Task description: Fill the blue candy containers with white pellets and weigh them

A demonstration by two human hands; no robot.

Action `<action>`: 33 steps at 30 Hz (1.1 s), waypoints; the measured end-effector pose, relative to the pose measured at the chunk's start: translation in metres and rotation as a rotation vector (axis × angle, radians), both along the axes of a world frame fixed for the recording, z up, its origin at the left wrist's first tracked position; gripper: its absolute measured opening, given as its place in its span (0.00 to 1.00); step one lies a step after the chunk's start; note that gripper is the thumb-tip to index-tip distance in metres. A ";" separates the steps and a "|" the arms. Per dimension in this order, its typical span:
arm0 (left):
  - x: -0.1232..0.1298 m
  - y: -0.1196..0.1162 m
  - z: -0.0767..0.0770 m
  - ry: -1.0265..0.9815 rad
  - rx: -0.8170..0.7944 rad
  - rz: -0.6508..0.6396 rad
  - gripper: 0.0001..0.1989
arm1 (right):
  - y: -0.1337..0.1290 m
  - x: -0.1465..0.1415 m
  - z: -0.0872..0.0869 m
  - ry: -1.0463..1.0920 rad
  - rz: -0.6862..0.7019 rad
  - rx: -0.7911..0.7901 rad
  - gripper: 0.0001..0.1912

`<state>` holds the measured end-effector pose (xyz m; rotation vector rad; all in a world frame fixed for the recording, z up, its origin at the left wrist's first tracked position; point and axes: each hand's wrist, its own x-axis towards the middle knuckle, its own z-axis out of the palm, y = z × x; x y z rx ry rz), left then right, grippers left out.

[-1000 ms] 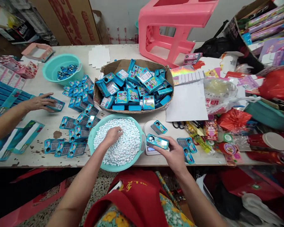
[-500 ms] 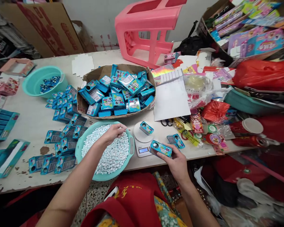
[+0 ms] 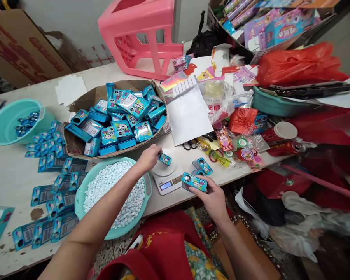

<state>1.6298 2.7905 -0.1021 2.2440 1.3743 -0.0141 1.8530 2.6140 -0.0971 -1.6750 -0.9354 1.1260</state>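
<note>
On the scale [image 3: 176, 182] sits one blue tin [image 3: 165, 160], just right of our left hand [image 3: 150, 158], the nearer one, its long axis running rightward and slightly toward us. Our left fingertips are at its left end (whether they pinch it, we cannot tell); our right hand [image 3: 212, 197] grips a second tin [image 3: 195, 182].

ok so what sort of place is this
Probably a small packing workshop: a cardboard box is heaped with blue tins, a turquoise bowl holds many small pale pieces, likely candies, and a digital scale sits beside it on the worn table.
</note>
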 end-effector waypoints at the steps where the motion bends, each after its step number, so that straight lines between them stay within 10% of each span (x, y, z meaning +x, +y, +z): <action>1: 0.001 0.000 0.001 0.001 0.002 0.001 0.14 | 0.001 0.001 0.000 0.006 -0.006 -0.001 0.23; 16: -0.004 0.001 -0.001 -0.282 -0.083 0.112 0.10 | 0.003 -0.002 -0.002 0.017 -0.030 -0.016 0.25; 25: -0.051 -0.007 0.014 -1.265 -0.648 0.864 0.14 | 0.000 -0.005 0.007 -0.002 -0.066 0.010 0.25; 29: -0.075 -0.021 0.019 -1.065 -0.623 0.967 0.14 | -0.001 -0.005 0.010 0.001 -0.086 0.010 0.26; 33: -0.072 -0.029 0.017 -0.755 -0.519 0.702 0.11 | -0.002 -0.009 0.008 -0.003 -0.085 0.007 0.27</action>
